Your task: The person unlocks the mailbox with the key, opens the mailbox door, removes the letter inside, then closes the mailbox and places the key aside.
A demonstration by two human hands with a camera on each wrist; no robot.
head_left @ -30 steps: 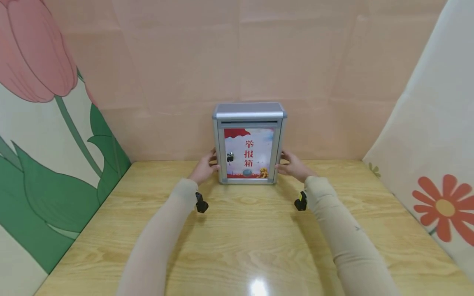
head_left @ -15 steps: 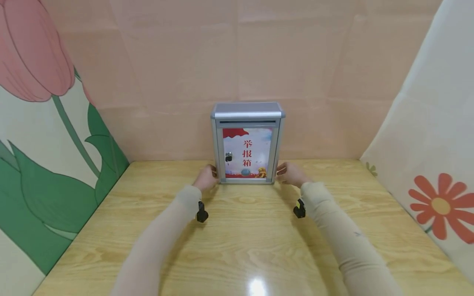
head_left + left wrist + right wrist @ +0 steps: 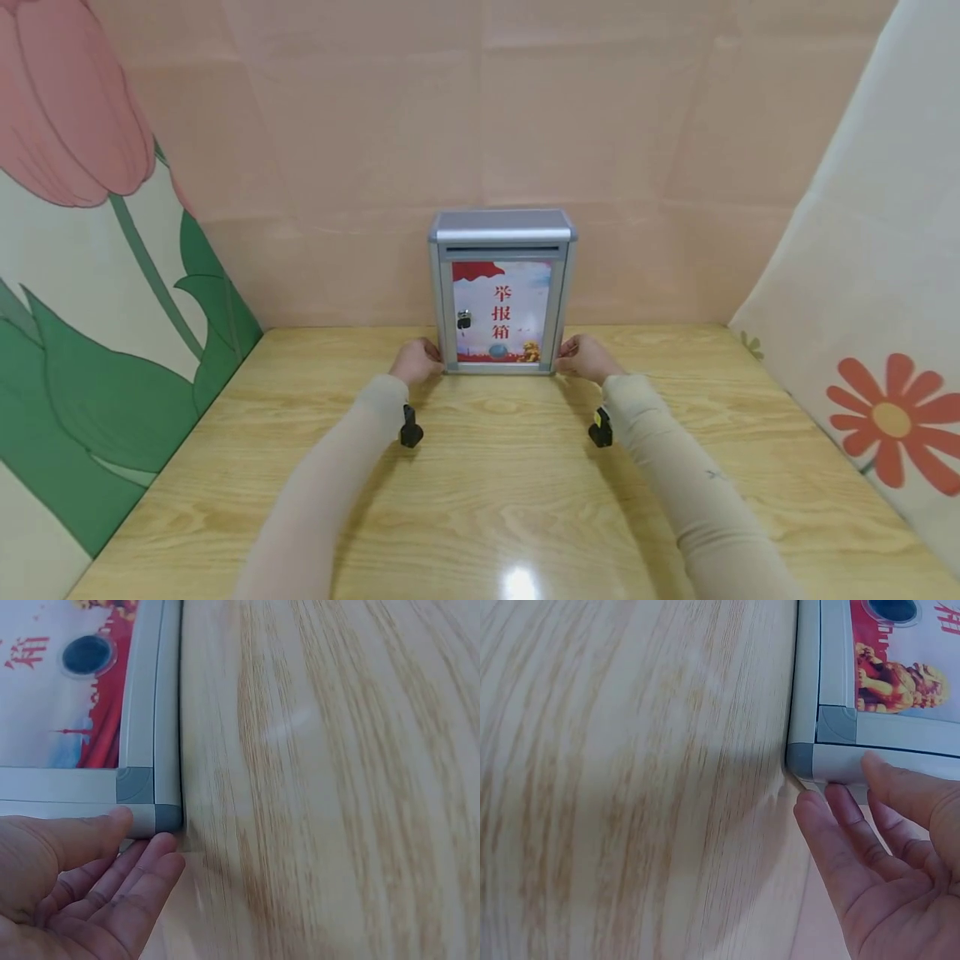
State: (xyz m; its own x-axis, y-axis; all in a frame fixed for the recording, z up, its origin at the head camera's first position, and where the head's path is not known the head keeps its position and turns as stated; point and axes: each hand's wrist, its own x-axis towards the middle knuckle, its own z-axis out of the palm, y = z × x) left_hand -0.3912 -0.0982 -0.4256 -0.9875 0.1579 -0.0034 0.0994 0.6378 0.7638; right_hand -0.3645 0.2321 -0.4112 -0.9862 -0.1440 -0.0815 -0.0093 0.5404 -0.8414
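A silver metal drop box [image 3: 558, 310] stands upright at the back of the table, with a slot near its top and red Chinese characters on its front panel. A small lock with a key [image 3: 464, 320] sits at the panel's left. My left hand [image 3: 417, 362] grips the box's lower left corner; in the left wrist view its thumb [image 3: 112, 823] lies on the side wall and the fingers bend toward the rear edge. Opposite, my right hand [image 3: 590, 358] holds the lower right corner the same way, its thumb [image 3: 885, 771] against the side and fingertips close to the tabletop.
The wood-grain table [image 3: 495, 467] reaches back to a pink cloth backdrop [image 3: 637, 167] right behind the box. Cloth panels with a tulip print [image 3: 82, 108] at the left and a red flower print [image 3: 892, 417] at the right bound the sides.
Both hands have slid down the sides of the box from about its lower half to its bottom corners, and their fingers have drawn in against it. The box stays in place.
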